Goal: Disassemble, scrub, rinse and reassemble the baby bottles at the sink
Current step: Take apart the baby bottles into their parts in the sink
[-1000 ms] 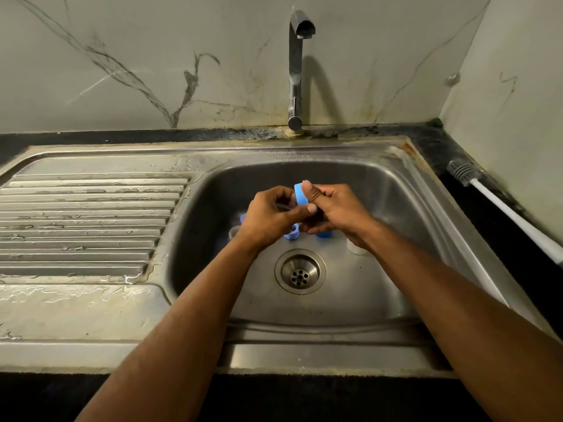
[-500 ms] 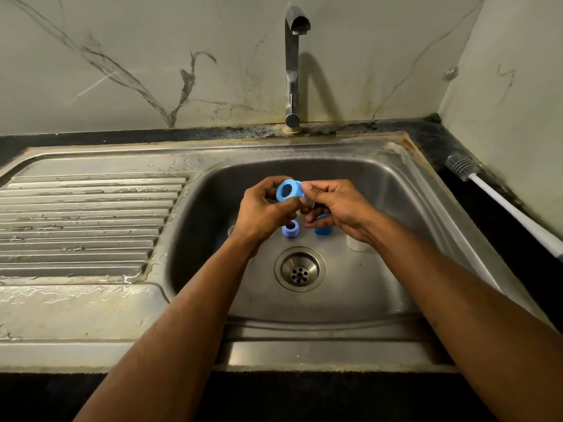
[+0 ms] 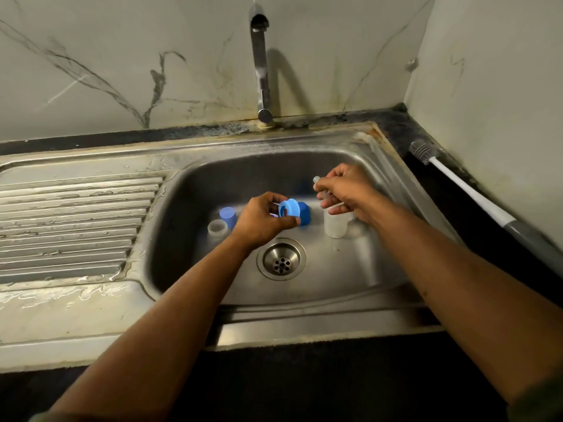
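Observation:
My left hand [image 3: 262,222] pinches a light blue collar ring [image 3: 288,208] over the middle of the steel sink basin [image 3: 350,278]. My right hand [image 3: 347,191] holds a clear silicone teat [image 3: 318,185] above an open clear bottle [image 3: 335,225] standing at the basin's right. A darker blue cap [image 3: 305,216] sits behind the ring. Further left stand a second clear bottle [image 3: 217,230] and a pale blue cap [image 3: 228,217]. The drain [image 3: 281,263] lies just in front of the hands.
The tap [image 3: 260,56] rises behind the basin with no water running. A ribbed draining board [image 3: 76,226], wet in places, lies to the left. A bottle brush [image 3: 457,184] with a white handle rests on the dark counter at the right wall.
The hands have parted: the teat came out of the blue ring. My right hand moved right with the teat, my left hand lowered with the ring.

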